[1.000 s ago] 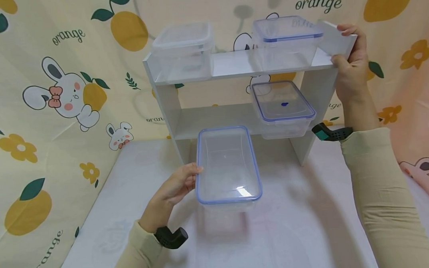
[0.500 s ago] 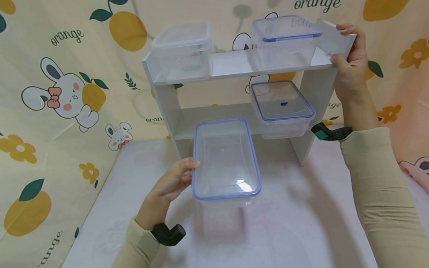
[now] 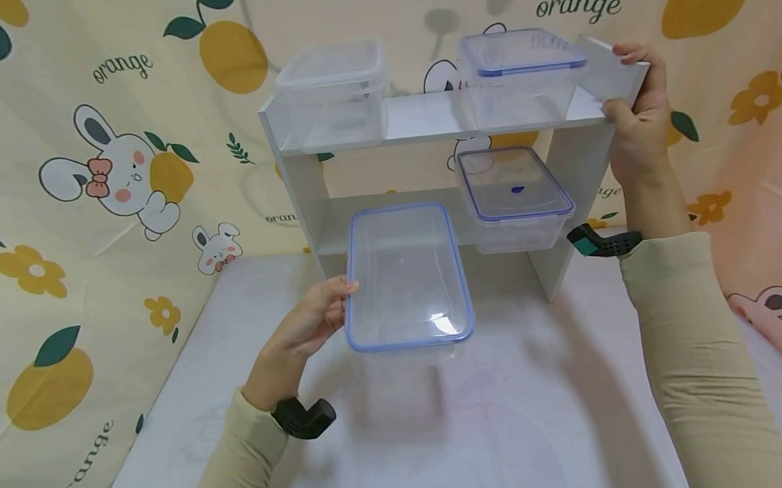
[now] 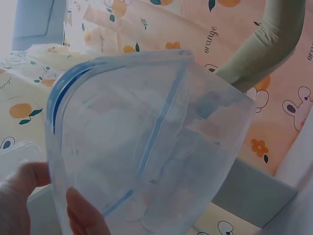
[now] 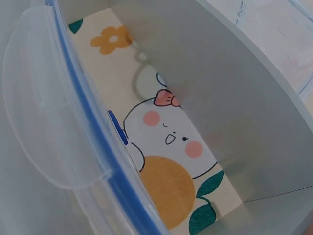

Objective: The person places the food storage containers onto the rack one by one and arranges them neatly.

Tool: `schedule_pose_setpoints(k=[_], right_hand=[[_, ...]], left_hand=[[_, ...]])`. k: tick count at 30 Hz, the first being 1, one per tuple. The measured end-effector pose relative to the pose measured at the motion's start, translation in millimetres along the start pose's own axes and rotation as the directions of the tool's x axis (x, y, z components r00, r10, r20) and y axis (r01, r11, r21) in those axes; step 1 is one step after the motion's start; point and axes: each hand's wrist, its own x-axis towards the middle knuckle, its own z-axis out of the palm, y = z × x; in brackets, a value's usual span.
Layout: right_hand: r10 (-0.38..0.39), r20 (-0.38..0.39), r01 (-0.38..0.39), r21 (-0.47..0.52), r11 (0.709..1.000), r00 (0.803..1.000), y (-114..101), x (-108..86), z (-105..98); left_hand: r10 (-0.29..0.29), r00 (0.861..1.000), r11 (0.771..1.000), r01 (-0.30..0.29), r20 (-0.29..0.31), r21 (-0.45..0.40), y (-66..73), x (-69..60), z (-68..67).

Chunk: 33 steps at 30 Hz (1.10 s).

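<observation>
My left hand point(image 3: 309, 320) pinches the left edge of a clear plastic food container point(image 3: 408, 272) with a blue-rimmed lid, held above the table before the shelf. In the left wrist view, thumb and finger grip the rim of this container point(image 4: 146, 127). My right hand point(image 3: 644, 124) grips the upper right side panel of a white shelf unit point(image 3: 490, 116). A second blue-rimmed container point(image 3: 516, 187) sits on the middle board at right, jutting past the front edge. Its lid and clip point(image 5: 54, 103) fill the left of the right wrist view, where the hand is hidden.
On the top board stand a clear container with a whitish lid point(image 3: 332, 94) at left and a blue-rimmed one point(image 3: 521, 78) at right. The unit stands on a white-covered table point(image 3: 491, 429), before a printed cloth backdrop point(image 3: 124, 285).
My left hand has raised the container and moved it slightly left, nearer the middle board. The right hand stays on the side panel.
</observation>
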Motion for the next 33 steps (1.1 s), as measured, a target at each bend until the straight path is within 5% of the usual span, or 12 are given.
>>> schedule_pose_setpoints(k=[13,20,33], right_hand=[[-0.002,0.011,0.002,0.004,1.000,1.000,-0.2,-0.8,0.4],[-0.067,0.043,0.069,-0.032,0.997,0.997,2.1,-0.5,-1.2],[0.003,0.012,-0.003,0.003,1.000,1.000,-1.6,-1.3,0.3]], left_hand=[[0.025,1.000,1.000,-0.025,-0.007,-0.019,10.3,3.3,-2.2],[0.019,0.999,0.998,-0.021,-0.036,-0.065,11.8,7.0,-2.5],[0.013,0.997,0.997,-0.018,-0.072,-0.075,14.8,17.8,-2.4]])
